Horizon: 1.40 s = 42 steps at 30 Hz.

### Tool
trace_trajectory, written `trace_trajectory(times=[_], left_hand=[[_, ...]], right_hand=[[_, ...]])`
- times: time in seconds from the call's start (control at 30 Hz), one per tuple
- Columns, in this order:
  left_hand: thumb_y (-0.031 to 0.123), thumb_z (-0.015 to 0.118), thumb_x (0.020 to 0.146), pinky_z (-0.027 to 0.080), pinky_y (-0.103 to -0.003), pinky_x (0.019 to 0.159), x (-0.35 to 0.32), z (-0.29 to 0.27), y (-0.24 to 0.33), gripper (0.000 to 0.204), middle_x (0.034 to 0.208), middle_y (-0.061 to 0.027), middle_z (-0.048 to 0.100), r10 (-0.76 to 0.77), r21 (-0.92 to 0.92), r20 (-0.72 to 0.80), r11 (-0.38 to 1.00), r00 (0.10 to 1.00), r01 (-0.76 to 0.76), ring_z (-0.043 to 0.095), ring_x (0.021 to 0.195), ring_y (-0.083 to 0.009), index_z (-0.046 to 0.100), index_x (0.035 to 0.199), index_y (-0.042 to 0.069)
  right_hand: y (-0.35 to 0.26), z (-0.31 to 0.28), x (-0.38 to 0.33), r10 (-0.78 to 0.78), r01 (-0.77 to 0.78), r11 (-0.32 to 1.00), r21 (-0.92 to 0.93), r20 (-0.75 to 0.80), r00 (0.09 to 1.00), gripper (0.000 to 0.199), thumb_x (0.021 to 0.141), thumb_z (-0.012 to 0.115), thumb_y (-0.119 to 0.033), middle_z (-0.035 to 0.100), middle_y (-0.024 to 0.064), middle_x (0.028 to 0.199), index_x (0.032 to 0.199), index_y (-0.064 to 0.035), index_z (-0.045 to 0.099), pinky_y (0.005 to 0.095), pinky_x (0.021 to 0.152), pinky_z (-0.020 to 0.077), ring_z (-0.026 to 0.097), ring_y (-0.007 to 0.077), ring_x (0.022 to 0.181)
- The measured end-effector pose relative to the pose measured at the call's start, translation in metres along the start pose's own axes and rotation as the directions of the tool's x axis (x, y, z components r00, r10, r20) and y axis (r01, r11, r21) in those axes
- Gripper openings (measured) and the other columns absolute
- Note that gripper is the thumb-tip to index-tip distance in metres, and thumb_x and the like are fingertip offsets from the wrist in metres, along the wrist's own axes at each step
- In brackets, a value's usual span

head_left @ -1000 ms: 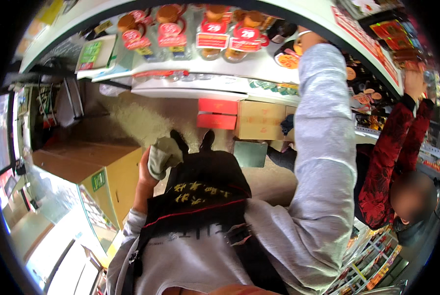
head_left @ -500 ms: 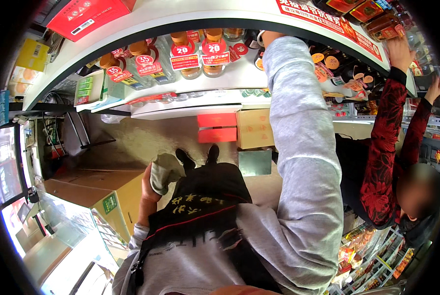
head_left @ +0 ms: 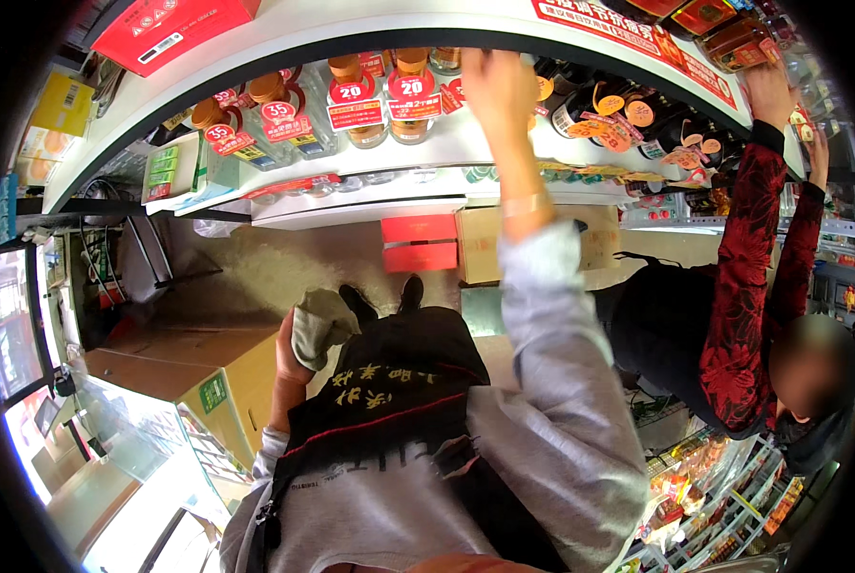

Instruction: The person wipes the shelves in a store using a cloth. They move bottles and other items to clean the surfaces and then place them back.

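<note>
My left hand is closed round a bunched grey cloth, low beside my black apron. Up at the shelf, my right hand is raised in front of the upper shelf's dark edge. Motion smears its fingers, so whether it holds anything does not show. Just left of it stand clear bottles with orange caps and round red tags, the closest being one bottle. To its right are several dark bottles with orange round tags.
A co-worker in red-patterned sleeves reaches to the shelf at the right. Beneath the shelf sit a red box and a cardboard box. Large cartons and a glass case stand on the left. A red box rests on the upper shelf.
My right hand has come back out of the shelf toward me and left, its forearm drawn in and now showing bare wrist. The left hand keeps the cloth in place.
</note>
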State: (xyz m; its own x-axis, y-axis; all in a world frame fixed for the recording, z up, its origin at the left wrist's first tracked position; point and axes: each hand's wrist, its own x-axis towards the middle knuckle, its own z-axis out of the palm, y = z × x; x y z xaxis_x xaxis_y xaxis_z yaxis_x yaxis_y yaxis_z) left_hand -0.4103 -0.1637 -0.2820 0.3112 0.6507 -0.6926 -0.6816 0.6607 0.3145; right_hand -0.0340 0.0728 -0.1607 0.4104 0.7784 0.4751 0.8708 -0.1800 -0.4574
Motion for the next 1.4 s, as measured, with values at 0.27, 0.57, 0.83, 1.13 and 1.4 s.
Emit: trace_trajectory(times=[0.27, 0.57, 0.83, 1.13, 1.4], left_hand=[[0.028, 0.035, 0.097, 0.045, -0.036, 0.093, 0.019, 0.002, -0.003, 0.039, 0.119, -0.0106, 0.059, 0.054, 0.202, 0.052, 0.977, 0.997, -0.063, 0.056, 0.109, -0.0235, 0.052, 0.123, 0.003], [0.035, 0.037, 0.097, 0.047, -0.035, 0.090, 0.018, 0.018, -0.004, 0.042, 0.109, -0.0100, 0.063, -0.077, 0.085, -0.015, 0.993, 0.997, 0.078, 0.060, 0.100, -0.0233, 0.055, 0.118, 0.004], [0.035, 0.038, 0.096, 0.046, -0.036, 0.091, 0.006, 0.021, -0.001, 0.042, 0.111, -0.0111, 0.063, -0.048, 0.041, -0.045, 0.998, 0.998, 0.050, 0.060, 0.101, -0.0240, 0.055, 0.119, 0.004], [0.034, 0.038, 0.097, 0.046, -0.035, 0.091, 0.003, 0.038, -0.006, 0.042, 0.112, -0.0107, 0.062, 0.163, 0.436, -0.020, 0.889, 0.986, -0.138, 0.059, 0.103, -0.0230, 0.055, 0.119, 0.003], [0.032, 0.039, 0.097, 0.045, -0.036, 0.094, 0.025, 0.021, -0.004, 0.041, 0.114, -0.0104, 0.062, -0.068, 0.102, 0.000, 0.993, 0.998, 0.068, 0.058, 0.105, -0.0234, 0.054, 0.120, 0.002]], right_hand=[[0.113, 0.051, -0.104, 0.535, -0.568, 0.745, 0.351, 0.194, 0.822, 0.074, 0.070, 0.075, -0.040, 0.050, 0.0226, 0.111, 0.117, 0.0074, 0.042, 0.0422, 0.080, 0.0467, 0.057, 0.0354, 0.095], [0.108, 0.089, -0.064, 0.664, -0.667, 0.722, 0.182, 0.086, 0.742, 0.106, 0.062, 0.082, -0.038, 0.039, 0.0224, 0.119, 0.136, -0.0018, 0.015, 0.0483, 0.086, 0.0482, 0.052, 0.0431, 0.104], [0.149, 0.115, -0.049, 0.592, -0.575, 0.796, 0.190, -0.048, 0.804, 0.091, 0.063, 0.080, -0.035, 0.044, 0.0206, 0.115, 0.127, -0.0006, 0.027, 0.0468, 0.084, 0.0487, 0.056, 0.0417, 0.100], [0.174, 0.115, -0.048, 0.503, -0.458, 0.835, 0.304, -0.086, 0.860, 0.107, 0.058, 0.084, -0.034, 0.038, 0.0248, 0.127, 0.135, 0.0016, 0.019, 0.0444, 0.095, 0.0418, 0.051, 0.0397, 0.112], [0.109, 0.100, -0.134, 0.174, -0.223, 0.886, 0.407, 0.153, 0.973, 0.069, 0.071, 0.075, -0.017, 0.044, 0.0194, 0.120, 0.127, 0.0024, 0.040, 0.0336, 0.081, 0.0485, 0.052, 0.0275, 0.102]])
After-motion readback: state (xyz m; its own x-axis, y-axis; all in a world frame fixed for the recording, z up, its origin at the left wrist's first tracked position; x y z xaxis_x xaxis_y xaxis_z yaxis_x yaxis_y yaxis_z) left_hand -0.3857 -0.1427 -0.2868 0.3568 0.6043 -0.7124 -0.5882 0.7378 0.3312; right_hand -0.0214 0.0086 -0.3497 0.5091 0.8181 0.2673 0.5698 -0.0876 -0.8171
